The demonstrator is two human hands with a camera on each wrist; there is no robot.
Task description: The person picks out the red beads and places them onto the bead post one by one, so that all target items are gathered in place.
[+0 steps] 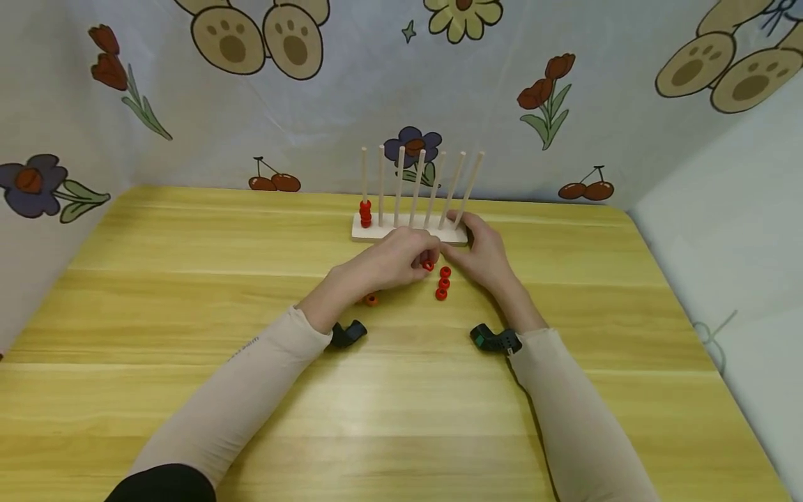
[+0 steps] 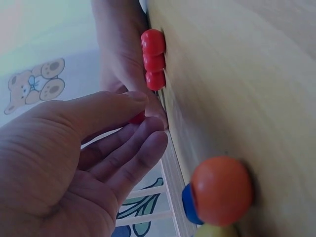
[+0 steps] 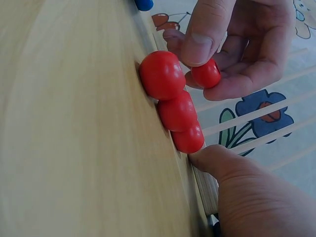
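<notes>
My left hand (image 1: 401, 256) pinches a red bead (image 3: 206, 74) between thumb and fingers, in front of the wooden peg stand (image 1: 410, 233). At the stand's right end, my right hand (image 1: 483, 254) holds the base, its thumb along the front edge and its fingers reaching round behind the last pegs. Three red beads (image 1: 444, 283) lie in a row on the table beside the right thumb; the right wrist view shows them as round red beads (image 3: 180, 111) touching one another. More red beads (image 1: 365, 214) are stacked on the leftmost peg, and the other pegs are bare.
Under the left forearm lies an orange bead (image 1: 371, 300); the left wrist view shows this orange bead (image 2: 222, 191) with a blue bead (image 2: 190, 203) and a yellow one (image 2: 217, 231) close to it. A patterned cloth (image 1: 351, 118) hangs behind the wooden table (image 1: 401, 418).
</notes>
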